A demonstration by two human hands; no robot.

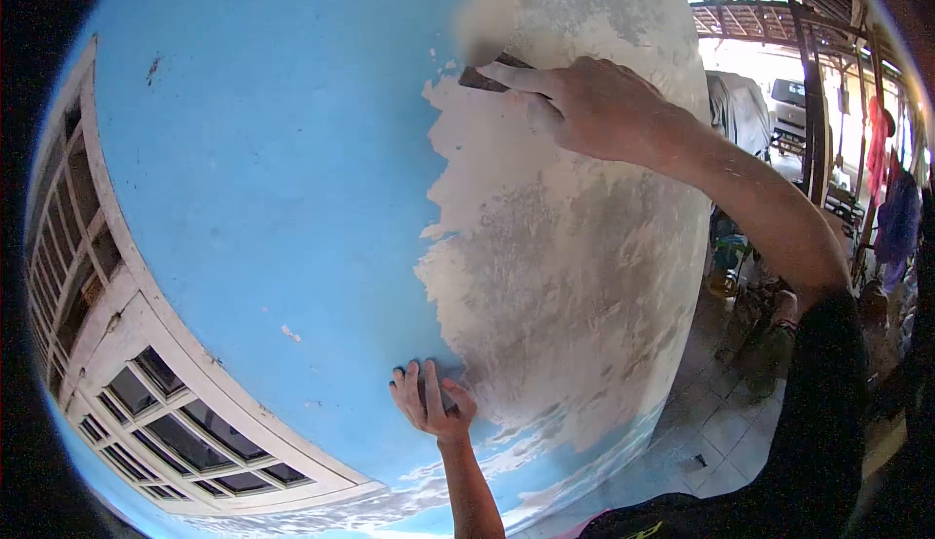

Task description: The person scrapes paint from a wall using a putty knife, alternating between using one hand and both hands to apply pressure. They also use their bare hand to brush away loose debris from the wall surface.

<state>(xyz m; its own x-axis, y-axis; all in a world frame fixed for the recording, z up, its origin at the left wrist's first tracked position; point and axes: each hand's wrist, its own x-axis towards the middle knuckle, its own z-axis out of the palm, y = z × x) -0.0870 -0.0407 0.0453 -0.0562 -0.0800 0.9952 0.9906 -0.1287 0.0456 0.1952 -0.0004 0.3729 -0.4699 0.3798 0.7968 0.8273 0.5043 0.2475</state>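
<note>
My right hand (pixel 594 111) is closed around a dark flat scraper (pixel 484 74), whose edge lies against the upper part of the wall, at the border of the blue paint (pixel 273 169) and the bare pale patch (pixel 555 276). Lower down, my left hand (pixel 433 405) is raised to the wall near the patch's lower left border, fingers spread upward. Something dark shows between its thumb and fingers, too small to make out.
White-framed windows (pixel 195 432) fill the lower left. Flakes lie along the wall's bottom (pixel 292 521). At the right are a tiled floor (pixel 726 432), a covered vehicle (pixel 737 106), a parked car (pixel 789 106), posts and hanging cloths (pixel 896 223).
</note>
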